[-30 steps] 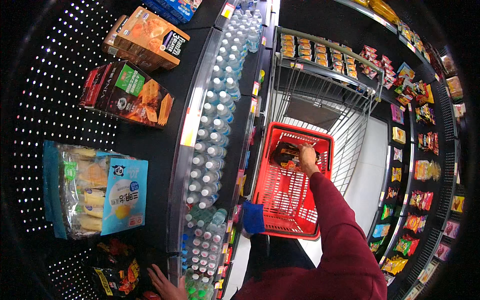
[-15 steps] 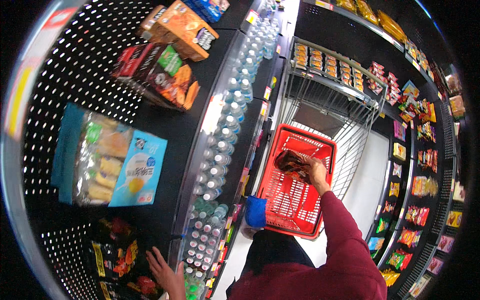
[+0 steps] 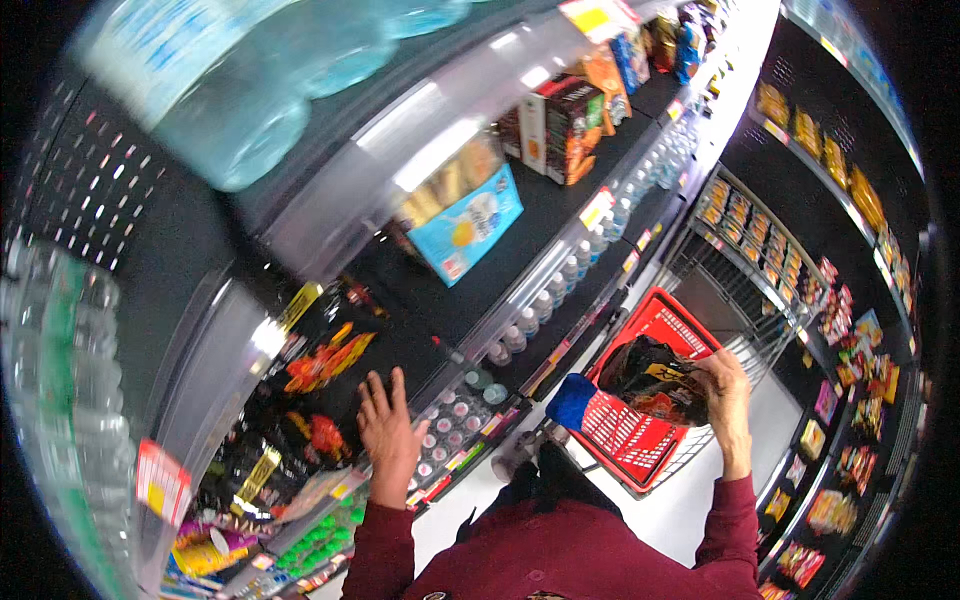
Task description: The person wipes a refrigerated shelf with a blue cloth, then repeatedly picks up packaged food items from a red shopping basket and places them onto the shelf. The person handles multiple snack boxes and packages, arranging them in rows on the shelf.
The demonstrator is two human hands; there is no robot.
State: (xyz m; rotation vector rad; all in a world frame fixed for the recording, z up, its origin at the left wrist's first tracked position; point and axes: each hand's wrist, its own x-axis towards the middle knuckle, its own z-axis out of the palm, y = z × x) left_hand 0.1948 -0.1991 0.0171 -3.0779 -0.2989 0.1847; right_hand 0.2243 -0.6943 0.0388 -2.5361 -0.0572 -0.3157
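Black shelves (image 3: 555,215) all around. Right hand (image 3: 727,395) grips a black packet (image 3: 650,372) over the red basket (image 3: 632,440); handling seemingly needs steadiness. Left hand (image 3: 390,435) splays open.

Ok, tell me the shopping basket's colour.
The shopping basket is red; it shows best in the head view.

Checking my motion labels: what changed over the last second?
The right hand has lifted the dark package up from inside the red basket; it now shows over the basket's right side. The head view has swung left. No new grasp or release shows. Unchanged: left hand open beside the black packs, blue cloth at the basket's corner.
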